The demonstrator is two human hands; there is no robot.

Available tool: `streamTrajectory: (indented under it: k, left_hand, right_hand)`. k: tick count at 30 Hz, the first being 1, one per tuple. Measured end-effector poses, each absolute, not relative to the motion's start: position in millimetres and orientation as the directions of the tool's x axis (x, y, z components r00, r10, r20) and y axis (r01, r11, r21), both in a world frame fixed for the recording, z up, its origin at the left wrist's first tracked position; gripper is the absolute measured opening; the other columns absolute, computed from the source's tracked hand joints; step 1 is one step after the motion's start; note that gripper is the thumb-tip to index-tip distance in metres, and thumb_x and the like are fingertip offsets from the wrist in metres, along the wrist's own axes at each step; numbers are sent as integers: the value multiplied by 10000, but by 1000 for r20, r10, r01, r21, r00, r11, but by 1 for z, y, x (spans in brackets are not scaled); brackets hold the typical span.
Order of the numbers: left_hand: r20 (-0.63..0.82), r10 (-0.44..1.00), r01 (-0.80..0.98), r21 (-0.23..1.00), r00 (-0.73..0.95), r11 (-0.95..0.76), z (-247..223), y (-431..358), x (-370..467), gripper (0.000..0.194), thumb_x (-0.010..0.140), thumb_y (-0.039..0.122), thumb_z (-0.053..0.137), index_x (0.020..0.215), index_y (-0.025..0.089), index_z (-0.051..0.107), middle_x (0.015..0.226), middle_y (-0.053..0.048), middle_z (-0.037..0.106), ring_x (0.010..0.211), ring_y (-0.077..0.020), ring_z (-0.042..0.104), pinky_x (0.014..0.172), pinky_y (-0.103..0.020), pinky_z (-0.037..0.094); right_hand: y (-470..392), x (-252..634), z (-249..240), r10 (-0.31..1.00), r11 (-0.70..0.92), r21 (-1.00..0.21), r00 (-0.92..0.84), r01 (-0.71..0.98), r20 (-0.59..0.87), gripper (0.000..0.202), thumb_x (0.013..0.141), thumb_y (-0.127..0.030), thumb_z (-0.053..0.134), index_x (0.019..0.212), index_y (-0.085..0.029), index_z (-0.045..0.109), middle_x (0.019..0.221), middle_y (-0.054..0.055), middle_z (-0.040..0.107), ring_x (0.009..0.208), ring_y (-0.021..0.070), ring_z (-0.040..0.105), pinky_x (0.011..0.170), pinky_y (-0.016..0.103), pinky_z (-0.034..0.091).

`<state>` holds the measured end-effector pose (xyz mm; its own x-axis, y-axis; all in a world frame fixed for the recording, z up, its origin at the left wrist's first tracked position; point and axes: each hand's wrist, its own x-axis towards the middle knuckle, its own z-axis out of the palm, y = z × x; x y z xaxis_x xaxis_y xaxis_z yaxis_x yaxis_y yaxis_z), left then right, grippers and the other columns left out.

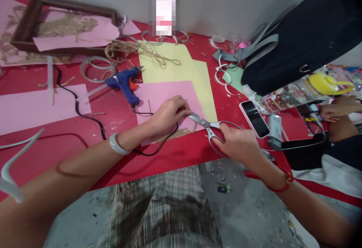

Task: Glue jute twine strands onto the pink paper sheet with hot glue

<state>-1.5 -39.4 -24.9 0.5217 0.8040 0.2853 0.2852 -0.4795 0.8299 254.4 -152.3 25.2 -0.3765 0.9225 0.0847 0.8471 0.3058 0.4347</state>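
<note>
My right hand [240,142] has its thumb and fingers through the handles of a pair of metal scissors [204,122], whose blades point left and stand partly apart. At the blade tips, my left hand [168,115] is closed in a pinch; whatever lies between its fingertips is too small to make out. Both hands are over a pink paper sheet [169,89] at the table's front edge. Under the left hand, a patch of brown twine [178,134] lies on that sheet. A blue glue gun [124,83] rests just beyond, its black cord [154,153] passing beneath my left wrist.
Loose twine [135,53] lies on yellow paper [166,65]. A brown frame [21,25] stands back left. Tape rings [85,70] are scattered about. To the right are a phone [256,117], a bottle [291,95], a dark bag [311,36] and another person's hand [333,112].
</note>
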Motion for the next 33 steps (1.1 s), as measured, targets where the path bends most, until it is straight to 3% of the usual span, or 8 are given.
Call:
streamTrajectory:
  k: [9,19,33]
  left_hand:
    - [296,806,295,820,513,-489,-25,-40,0,124,961,87,716,874,173,732,933,-44,696,859,-182,656,823,-313,534]
    - [311,802,279,822,510,-496,-23,-41,1,118,974,99,697,886,174,723,948,-51,691,870,-191,654,832,-327,537]
    - [310,794,273,821,523,-501,-23,-41,1,143,968,64,680,883,173,718,942,-49,680,879,-191,654,826,-324,532]
  right_hand:
    - [-152,252,28,953,284,383,-304,879,-11,500,1045,-528,450,902,-144,735,554,71,609,522,196,519,599,346,102]
    - [-147,241,36,981,188,402,-148,896,-129,471,954,-555,561,1082,-128,712,710,123,721,628,255,643,599,344,125]
    - [-151,250,29,963,269,409,-248,872,-106,521,1072,-552,419,977,-126,704,627,111,671,591,238,624,600,349,113]
